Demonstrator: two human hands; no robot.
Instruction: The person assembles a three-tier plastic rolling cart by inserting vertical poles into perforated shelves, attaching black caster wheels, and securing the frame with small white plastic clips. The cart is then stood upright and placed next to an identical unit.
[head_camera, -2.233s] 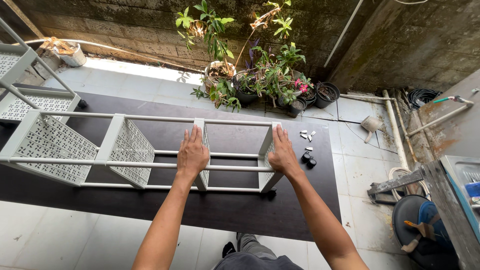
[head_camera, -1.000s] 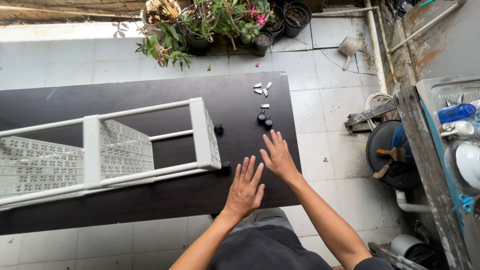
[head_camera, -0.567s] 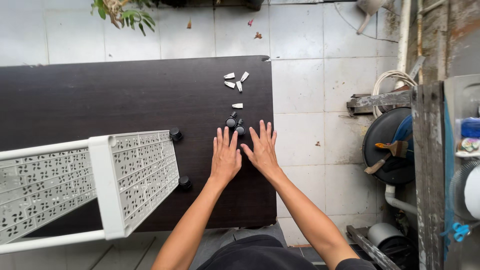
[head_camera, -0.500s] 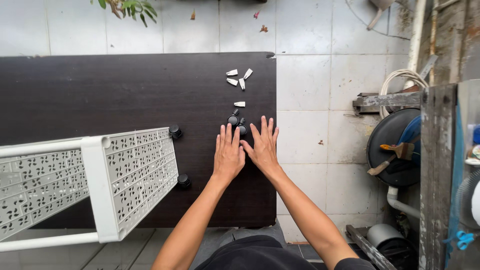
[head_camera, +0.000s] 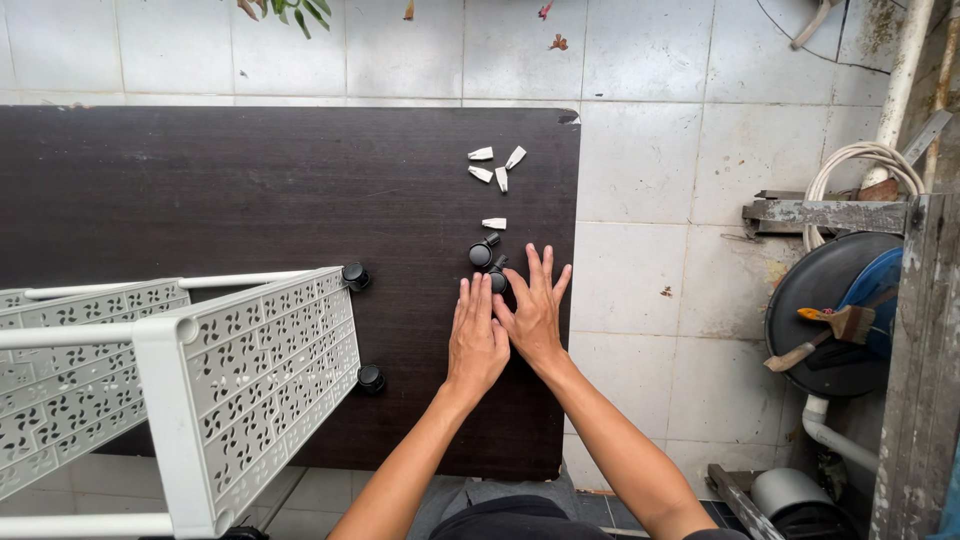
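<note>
My left hand (head_camera: 477, 337) and my right hand (head_camera: 533, 309) lie flat side by side, fingers spread, on a dark brown table (head_camera: 200, 200) near its right end. Just past my fingertips sit black caster wheels (head_camera: 482, 254); one is partly under my right fingers. Farther off lie several small white plastic pieces (head_camera: 494, 168). A white perforated shelf rack (head_camera: 190, 370) lies on its side at the left, with two black casters (head_camera: 355, 275) fitted at its end. Both hands hold nothing.
The table stands on a pale tiled floor (head_camera: 650, 150). To the right are a dark round drum with a paintbrush (head_camera: 835, 325) on it, a coiled white hose (head_camera: 865, 160) and weathered planks (head_camera: 915, 380). Plant leaves (head_camera: 295, 10) show at the top edge.
My hands left the rack and moved right to rest beside the loose casters. The view swung down and right, so the rack now sits at the left edge.
</note>
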